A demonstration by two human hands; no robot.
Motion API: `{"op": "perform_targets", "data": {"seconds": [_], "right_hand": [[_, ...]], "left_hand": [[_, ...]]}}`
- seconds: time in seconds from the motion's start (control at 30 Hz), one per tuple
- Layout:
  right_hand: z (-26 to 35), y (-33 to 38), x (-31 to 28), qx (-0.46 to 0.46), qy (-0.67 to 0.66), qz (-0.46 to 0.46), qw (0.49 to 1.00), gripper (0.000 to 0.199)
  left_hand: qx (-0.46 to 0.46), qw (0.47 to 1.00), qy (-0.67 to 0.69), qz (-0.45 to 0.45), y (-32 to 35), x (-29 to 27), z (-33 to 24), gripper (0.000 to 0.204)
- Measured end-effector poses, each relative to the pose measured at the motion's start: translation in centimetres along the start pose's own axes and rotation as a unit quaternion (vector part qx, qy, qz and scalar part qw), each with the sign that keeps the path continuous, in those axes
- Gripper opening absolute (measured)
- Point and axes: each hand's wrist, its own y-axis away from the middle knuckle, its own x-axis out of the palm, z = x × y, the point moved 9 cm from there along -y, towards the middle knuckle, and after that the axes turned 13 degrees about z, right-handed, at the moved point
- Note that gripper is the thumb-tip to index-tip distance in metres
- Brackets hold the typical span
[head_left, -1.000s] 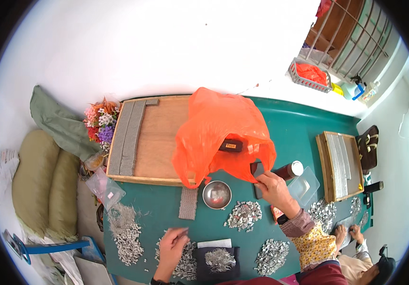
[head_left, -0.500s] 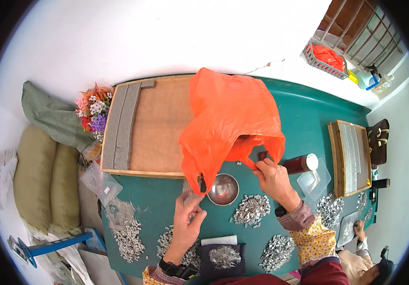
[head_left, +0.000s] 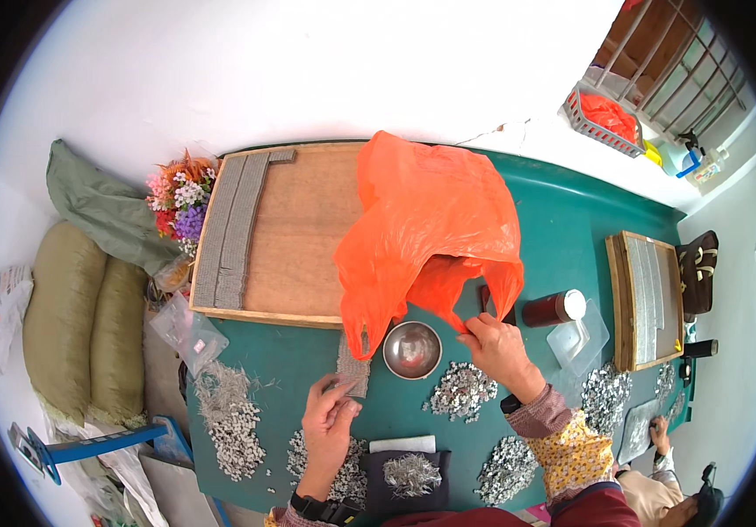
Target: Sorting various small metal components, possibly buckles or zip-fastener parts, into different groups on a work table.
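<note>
An orange plastic bag (head_left: 439, 211) stands puffed up on the green table, its mouth facing me and its far part over the right side of a wooden tray (head_left: 303, 228). My right hand (head_left: 503, 351) is closed on the bag's edge at the right of the mouth. Nearer to me, my left hand (head_left: 329, 430) holds nothing, its bent fingers apart from the thumb. Its fingertips are by a grey mesh-like strip (head_left: 354, 367), partly under the bag's left handle; whether they touch it is unclear. A steel bowl (head_left: 412, 350) sits between my hands.
Piles of small silvery pieces (head_left: 461, 391) lie along the near table. A dark cushion (head_left: 410, 483) bears thin silvery pieces. Rightward are a dark red bottle (head_left: 547, 308), a clear plastic container (head_left: 580, 335) and stacked wooden trays (head_left: 650, 299). Another person's hand (head_left: 660, 436) works at lower right.
My left hand has let go of the bag's left handle and drawn back toward me. My right hand keeps its hold, slightly lower and to the left.
</note>
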Motion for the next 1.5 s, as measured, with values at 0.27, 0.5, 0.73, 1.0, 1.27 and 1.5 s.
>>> {"op": "perform_targets", "data": {"seconds": [0.27,0.5,0.73,1.0,1.27,1.5], "right_hand": [[1.4,-0.2,0.7,-0.027,0.039,0.035,0.998,0.025],[2.9,-0.5,0.9,-0.036,0.054,0.035,0.997,0.02],[4.8,-0.6,-0.3,-0.044,0.034,-0.003,0.998,0.013],[2.1,0.0,1.2,0.023,0.024,0.009,0.999,0.019],[-3.6,2.7,4.0,0.104,-0.003,0.098,0.99,0.038],[-2.0,4.2,1.7,0.048,-0.03,0.075,0.996,0.041]], "left_hand": [[-0.046,0.994,0.026,-0.092,4.8,-4.2,2.1,0.025],[-0.045,0.99,0.055,-0.119,6.0,-6.2,3.6,0.023],[-0.037,0.995,0.01,-0.093,4.0,-5.6,4.3,0.034],[0.062,0.995,-0.069,-0.024,-4.8,-0.8,0.5,0.079],[0.033,0.979,-0.195,0.058,-7.4,2.6,0.4,0.055],[0.045,0.977,-0.205,0.043,-7.7,3.8,0.1,0.02]]}}
